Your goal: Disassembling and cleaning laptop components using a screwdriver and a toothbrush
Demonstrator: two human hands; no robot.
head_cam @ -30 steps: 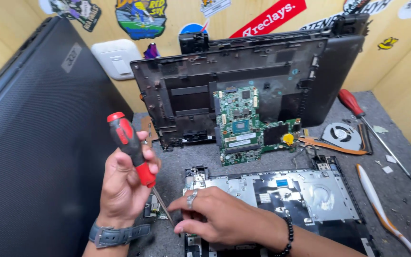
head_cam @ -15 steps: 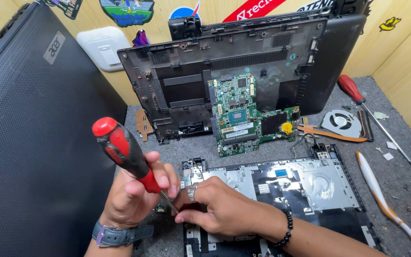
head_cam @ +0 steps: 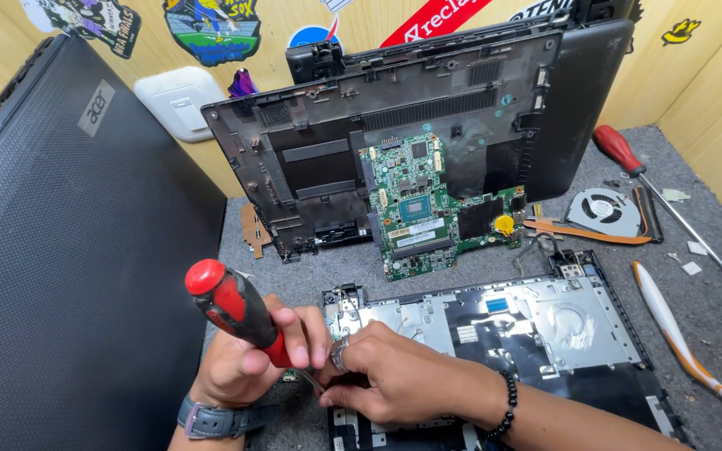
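The left hand (head_cam: pixel 240 363) grips one red-handled screwdriver (head_cam: pixel 240 311), its tip down at the near-left corner of the opened laptop base (head_cam: pixel 545 326), where the right hand (head_cam: pixel 394 380) pinches closed. Beyond: one green motherboard (head_cam: pixel 428 205), one fan (head_cam: pixel 602 210), a second screwdriver (head_cam: pixel 628 159).

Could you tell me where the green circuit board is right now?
The green circuit board leans against the black laptop base shell at the back centre, left of the cooling fan.

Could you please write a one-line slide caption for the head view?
Left hand drives a red screwdriver into a laptop palmrest corner, right hand steadying the tip, motherboard behind.
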